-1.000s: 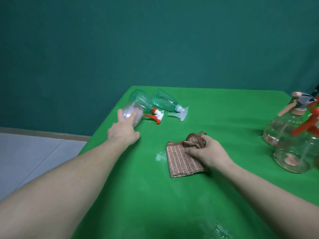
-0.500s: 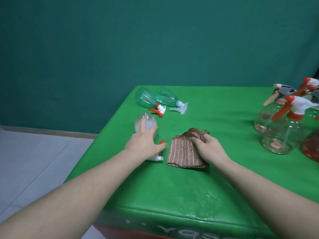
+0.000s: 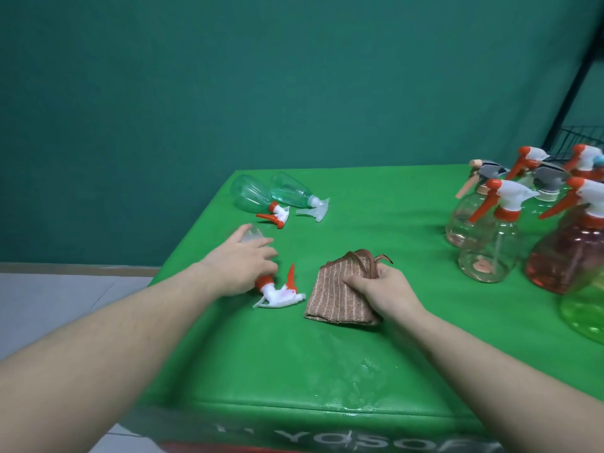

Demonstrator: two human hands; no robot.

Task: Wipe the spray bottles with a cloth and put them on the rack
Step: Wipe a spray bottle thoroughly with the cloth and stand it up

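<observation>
Since the frame half a second earlier, the clear spray bottle [image 3: 261, 256] lies nearer the cloth [image 3: 340, 289], its white-and-orange trigger head now exposed below the left hand [image 3: 240, 269].

Head view: the left hand lies over the body of the clear spray bottle, which rests on its side on the green bench [image 3: 376, 230]; its fingers curl round the body, so this grip is wrapped on the bottle. The right hand [image 3: 382, 295] rests on the brown striped cloth, thumb and fingers pinching its folded upper edge. Cloth and trigger head are just beside each other, apart.

Two green-tinted spray bottles [image 3: 271, 192] lie on their sides near the far left corner of the bench, touching each other. A group of upright spray bottles [image 3: 496, 237] stands at the right side, well apart from the hands. Behind them, part of a black wire rack [image 3: 578, 138] shows at the right edge. Water droplets [image 3: 353, 384] lie on the near bench surface.
</observation>
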